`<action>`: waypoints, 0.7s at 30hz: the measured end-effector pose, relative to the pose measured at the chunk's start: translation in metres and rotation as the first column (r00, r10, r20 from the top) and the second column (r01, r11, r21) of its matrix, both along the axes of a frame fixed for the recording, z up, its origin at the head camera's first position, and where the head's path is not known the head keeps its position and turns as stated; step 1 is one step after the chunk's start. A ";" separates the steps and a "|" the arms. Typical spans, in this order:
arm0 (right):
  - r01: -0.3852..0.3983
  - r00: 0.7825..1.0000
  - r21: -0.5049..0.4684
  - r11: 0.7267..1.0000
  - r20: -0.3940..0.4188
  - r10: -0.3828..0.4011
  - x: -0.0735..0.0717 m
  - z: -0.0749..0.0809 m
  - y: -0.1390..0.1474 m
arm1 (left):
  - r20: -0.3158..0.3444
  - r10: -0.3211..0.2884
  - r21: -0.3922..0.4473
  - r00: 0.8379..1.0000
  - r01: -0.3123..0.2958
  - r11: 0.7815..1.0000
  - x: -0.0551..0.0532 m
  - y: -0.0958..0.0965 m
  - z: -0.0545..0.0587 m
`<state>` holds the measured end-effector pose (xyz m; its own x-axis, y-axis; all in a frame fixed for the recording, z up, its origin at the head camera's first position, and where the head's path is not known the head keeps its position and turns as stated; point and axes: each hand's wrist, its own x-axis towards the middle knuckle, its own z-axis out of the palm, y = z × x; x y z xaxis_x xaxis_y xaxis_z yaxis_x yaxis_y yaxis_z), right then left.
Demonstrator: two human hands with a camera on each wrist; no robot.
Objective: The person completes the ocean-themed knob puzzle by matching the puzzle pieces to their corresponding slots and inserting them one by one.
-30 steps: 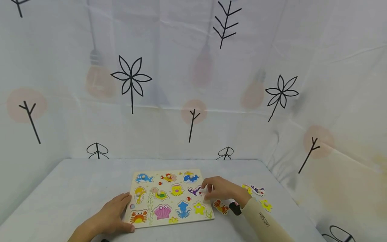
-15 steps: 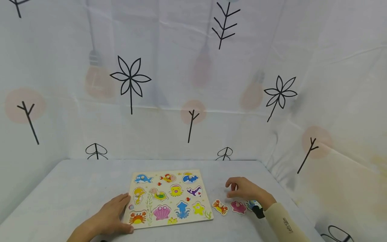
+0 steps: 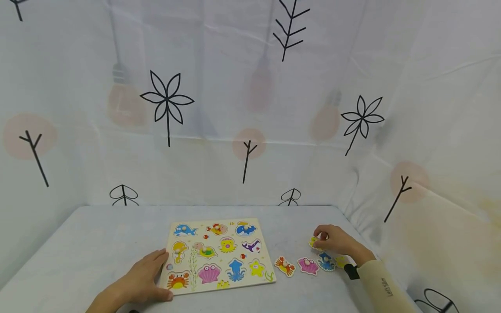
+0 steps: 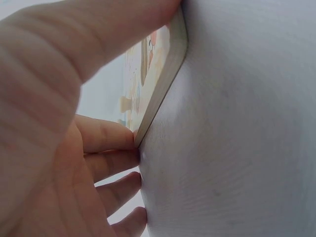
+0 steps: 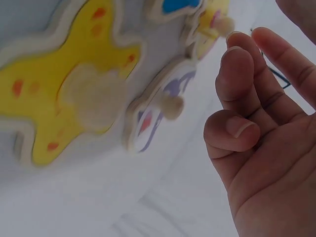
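A wooden sea-animal puzzle board (image 3: 217, 264) lies on the table. My left hand (image 3: 142, 278) rests against its near left corner; in the left wrist view the thumb (image 4: 108, 34) lies along one edge and the fingers touch the other. To the right, my right hand (image 3: 338, 241) reaches over a yellow octopus piece (image 3: 314, 243). In the right wrist view my fingertips are close beside that piece's knob (image 5: 226, 24), the fingers loosely bent and the thumb apart from them. A shark piece (image 5: 163, 106) and a yellow starfish piece (image 5: 74, 84) lie near.
Loose knobbed pieces lie right of the board: a crab (image 3: 285, 266), a pink clam (image 3: 308, 266) and a blue squid (image 3: 326, 261). Several pictures on the board have knobs, such as the turtle (image 3: 205, 250). A printed cloth (image 3: 211, 169) hangs behind the table.
My right hand has moved right, away from the board's right side, to the loose octopus piece. The clam and squid have come into sight. My left hand stays at the board's corner.
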<state>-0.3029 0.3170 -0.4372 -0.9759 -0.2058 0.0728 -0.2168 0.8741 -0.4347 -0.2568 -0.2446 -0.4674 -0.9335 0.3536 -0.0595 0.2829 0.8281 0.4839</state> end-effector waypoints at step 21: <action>-0.005 1.000 0.017 1.000 0.020 0.005 -0.010 -0.009 0.002 | 0.010 0.005 -0.007 1.000 -0.005 1.000 -0.002 0.000 -0.002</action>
